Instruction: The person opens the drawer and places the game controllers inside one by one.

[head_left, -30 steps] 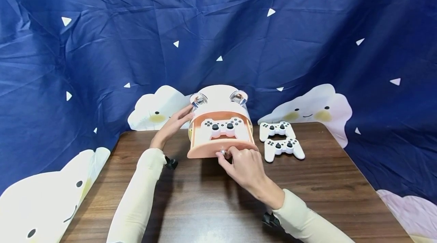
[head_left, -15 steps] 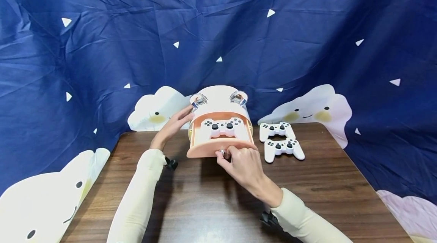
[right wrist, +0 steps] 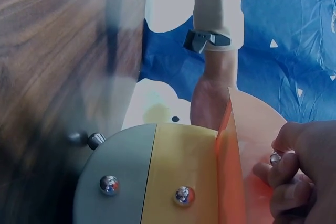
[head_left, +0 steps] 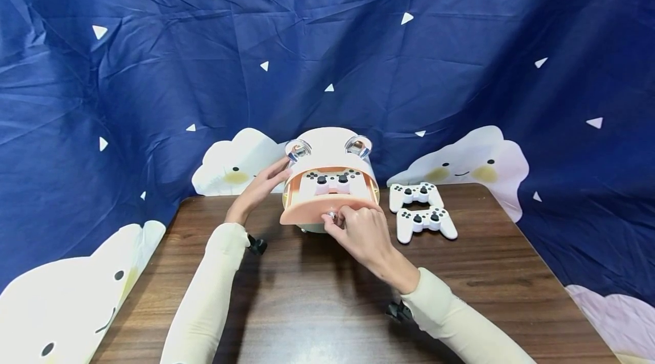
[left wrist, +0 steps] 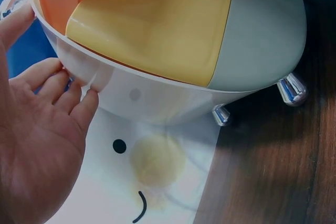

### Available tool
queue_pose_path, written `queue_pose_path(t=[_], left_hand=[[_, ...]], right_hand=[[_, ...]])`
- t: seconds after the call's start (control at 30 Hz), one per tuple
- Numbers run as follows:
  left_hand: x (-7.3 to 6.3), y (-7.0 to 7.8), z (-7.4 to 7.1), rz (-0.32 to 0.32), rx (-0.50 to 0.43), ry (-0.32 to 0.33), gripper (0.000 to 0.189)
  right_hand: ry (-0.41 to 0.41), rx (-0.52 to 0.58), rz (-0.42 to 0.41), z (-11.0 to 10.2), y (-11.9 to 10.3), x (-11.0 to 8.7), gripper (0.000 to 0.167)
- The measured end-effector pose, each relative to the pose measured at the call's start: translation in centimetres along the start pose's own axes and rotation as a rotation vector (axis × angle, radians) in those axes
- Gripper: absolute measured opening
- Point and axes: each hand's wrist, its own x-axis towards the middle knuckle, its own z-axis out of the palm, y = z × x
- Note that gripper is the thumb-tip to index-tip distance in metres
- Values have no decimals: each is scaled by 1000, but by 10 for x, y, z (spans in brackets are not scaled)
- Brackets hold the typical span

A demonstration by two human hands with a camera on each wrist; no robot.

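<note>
Pinching the knob (head_left: 332,215), right hand (head_left: 362,237) holds the half-out drawer (head_left: 307,211), controller (head_left: 332,182) inside, near the desk's (head_left: 297,301) far edge; left hand (head_left: 258,189), unclasped, touches the cabinet (head_left: 328,147); sliding seems underway, calling for a level stroke.

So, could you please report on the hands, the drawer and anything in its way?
Left hand touching cabinet; right hand pinching knob. Drawer partly open, controller inside. No obstruction visible.

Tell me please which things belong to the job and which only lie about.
Likely in the job:
right hand
left hand
three-drawer cabinet
peach top drawer
its knob
game controller inside

Apparently lying about:
rear game controller, on the wooden table
front game controller, also there
</note>
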Motion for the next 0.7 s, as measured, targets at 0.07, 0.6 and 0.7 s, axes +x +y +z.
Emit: queue_pose_path(t=[0.07, 0.6, 0.7], left_hand=[[0, -1, 0, -1, 1, 1, 67], [-1, 2, 0, -30, 11, 6, 73], [-1, 2, 0, -34, 13, 7, 73]], right_hand=[[-13, 2, 6, 1, 1, 3, 44], [-61, -1, 30, 21, 15, 26, 47], [-83, -8, 59, 25, 17, 29, 51]])
